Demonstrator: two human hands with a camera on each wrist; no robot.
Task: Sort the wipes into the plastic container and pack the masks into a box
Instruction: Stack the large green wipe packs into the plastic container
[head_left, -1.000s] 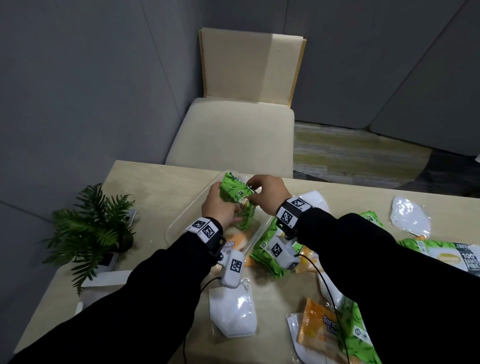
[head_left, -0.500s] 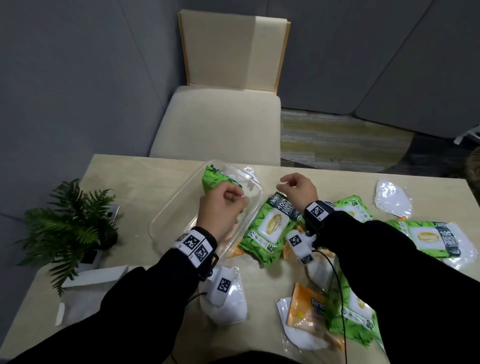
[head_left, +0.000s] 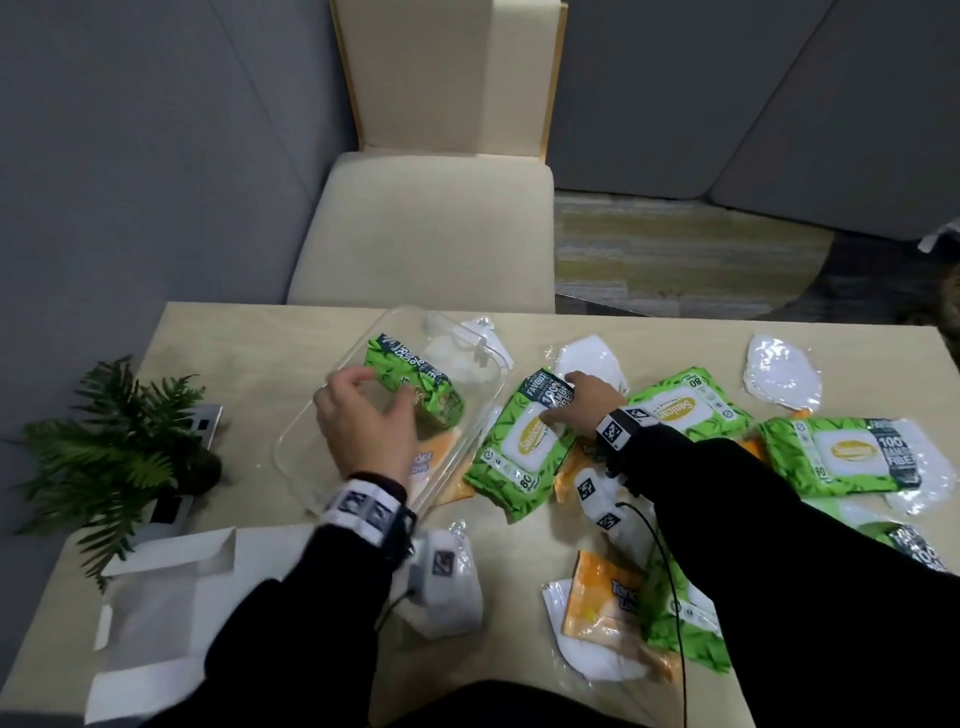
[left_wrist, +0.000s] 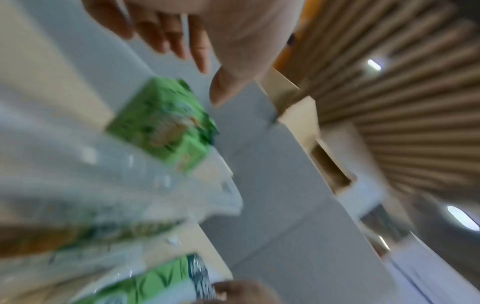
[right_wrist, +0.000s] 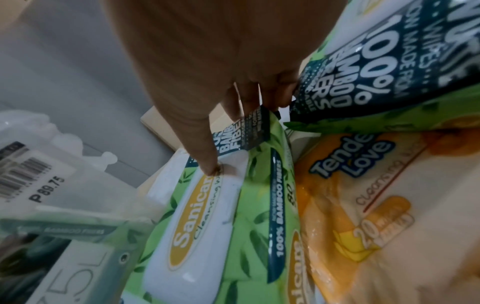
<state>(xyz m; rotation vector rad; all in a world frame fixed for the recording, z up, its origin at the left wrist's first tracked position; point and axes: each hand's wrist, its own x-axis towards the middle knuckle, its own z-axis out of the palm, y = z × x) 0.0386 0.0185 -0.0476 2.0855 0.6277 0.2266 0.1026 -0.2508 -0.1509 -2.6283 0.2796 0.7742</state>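
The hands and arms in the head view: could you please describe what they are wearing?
Both arms are in long black sleeves. The left hand and right hand are bare. Each wrist carries a band with black-and-white square code markers, and beneath it a white camera unit bearing the same kind of markers. A thin black cable runs from the right unit along the sleeve.

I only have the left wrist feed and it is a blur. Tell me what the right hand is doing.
Observer: The right hand grips the green wipes pack lying beside the plastic container, thumb on its white flap, fingers round its far end.
Operator: Report what else is in that container.
Observer: Next to the tilted green pack, an orange pack lies flat on the floor of it.
Operator: Now the masks.
Observer: None are packed. The white box lies flattened at the table's near left, and masks lie loose, one at the far right.
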